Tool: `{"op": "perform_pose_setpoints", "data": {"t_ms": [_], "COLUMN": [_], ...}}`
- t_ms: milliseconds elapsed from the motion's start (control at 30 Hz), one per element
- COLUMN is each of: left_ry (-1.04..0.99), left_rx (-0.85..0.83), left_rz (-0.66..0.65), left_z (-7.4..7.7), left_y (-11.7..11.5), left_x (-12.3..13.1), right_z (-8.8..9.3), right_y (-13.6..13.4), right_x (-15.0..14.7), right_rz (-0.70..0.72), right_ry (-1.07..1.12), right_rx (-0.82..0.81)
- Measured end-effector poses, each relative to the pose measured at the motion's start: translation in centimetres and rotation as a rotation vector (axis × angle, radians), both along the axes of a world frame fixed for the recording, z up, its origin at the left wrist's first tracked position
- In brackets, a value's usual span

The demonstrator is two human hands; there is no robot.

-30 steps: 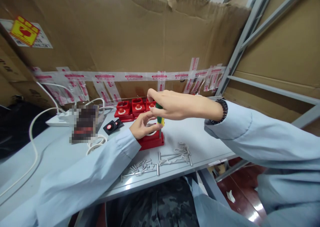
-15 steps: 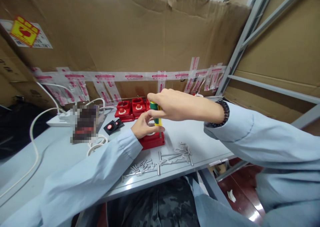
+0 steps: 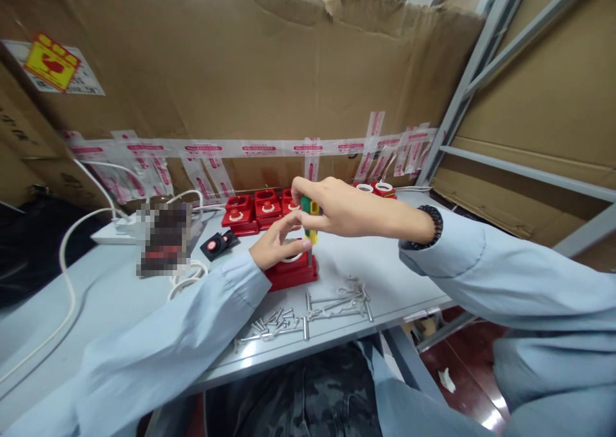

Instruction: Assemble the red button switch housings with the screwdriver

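My right hand (image 3: pixel 320 203) is closed around the green and yellow handle of an upright screwdriver (image 3: pixel 312 222). The metal shaft points down to the right end of a red box-shaped housing (image 3: pixel 293 278) with a white ring on top. Over the housing's left and upper part lies my left hand (image 3: pixel 276 239), its thumb stretched across the ring to beside the shaft. It appears to steady the housing; its other fingertips are partly hidden. On the near side of the housing lie several loose screws (image 3: pixel 274 321) and small metal T-shaped bars (image 3: pixel 306 328) with white cords.
Several red units (image 3: pixel 239 214) stand along the back, with more white-ringed ones (image 3: pixel 384 188) at right. Black square pieces (image 3: pixel 216 246), a pixelated object (image 3: pixel 166 238), white cables (image 3: pixel 65 264) and a power strip (image 3: pixel 113 231) are at left. Cardboard (image 3: pixel 269 65) walls the back.
My right hand and the screwdriver handle have shifted slightly right. My left thumb has drawn back a little to the left, showing more of the white ring.
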State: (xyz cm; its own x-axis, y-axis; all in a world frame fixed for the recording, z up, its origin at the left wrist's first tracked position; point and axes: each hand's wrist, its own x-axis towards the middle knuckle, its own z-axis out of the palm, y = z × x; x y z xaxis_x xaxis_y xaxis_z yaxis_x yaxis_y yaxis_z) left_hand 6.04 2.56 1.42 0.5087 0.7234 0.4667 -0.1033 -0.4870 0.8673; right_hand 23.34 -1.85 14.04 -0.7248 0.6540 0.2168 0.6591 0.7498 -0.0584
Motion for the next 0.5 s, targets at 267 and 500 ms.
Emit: {"op": "perform_pose_setpoints", "data": {"t_ms": [267,500], "left_ry": [0.023,0.037], "left_rx": [-0.055,-0.112], "left_rz": [-0.003,-0.011], "left_z": [0.01,0.29], "left_y": [-0.51,-0.57], "left_x": [0.28,0.19], "right_z": [0.31,0.52], "right_y": [-0.18,-0.11], "right_x": [0.06,-0.33], "right_rz": [-0.023,0.075], "right_ry": [-0.016,0.026], "right_rx": [-0.010,-0.077]}}
